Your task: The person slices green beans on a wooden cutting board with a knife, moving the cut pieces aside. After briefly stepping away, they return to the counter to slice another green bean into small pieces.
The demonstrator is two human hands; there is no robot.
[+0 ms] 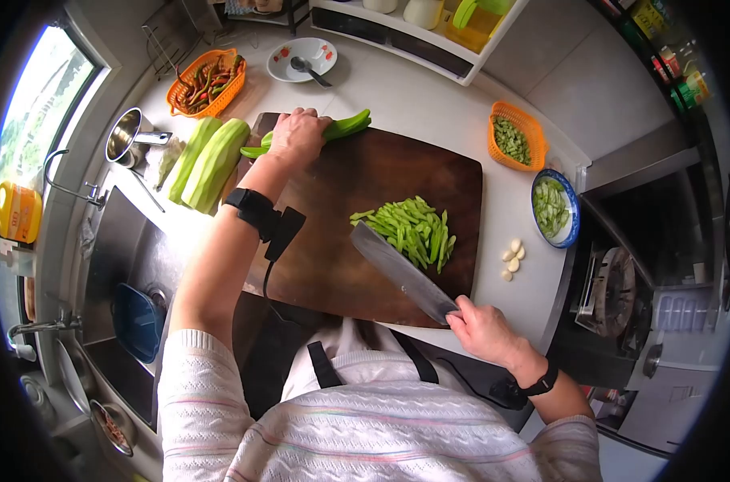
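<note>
My left hand point(299, 135) is closed around long green peppers point(347, 126) at the far left corner of the wooden cutting board point(325, 209). Their ends stick out on both sides of my fingers. My right hand point(484, 328) grips the handle of a broad kitchen knife point(401, 273) near the board's front right edge. The blade points away to the left and lies beside a pile of sliced green pepper strips point(413, 229), its tip close to the pile's left end. Part of the peppers is hidden under my left hand.
Two peeled gourds point(212, 165) lie left of the board, near a metal pot point(128, 135) and the sink point(112, 241). Behind are an orange basket of chillies point(212, 84) and a plate point(277, 68) with a spoon. Garlic cloves point(512, 259), a blue-rimmed bowl point(572, 210) and another orange basket point(534, 128) stand right.
</note>
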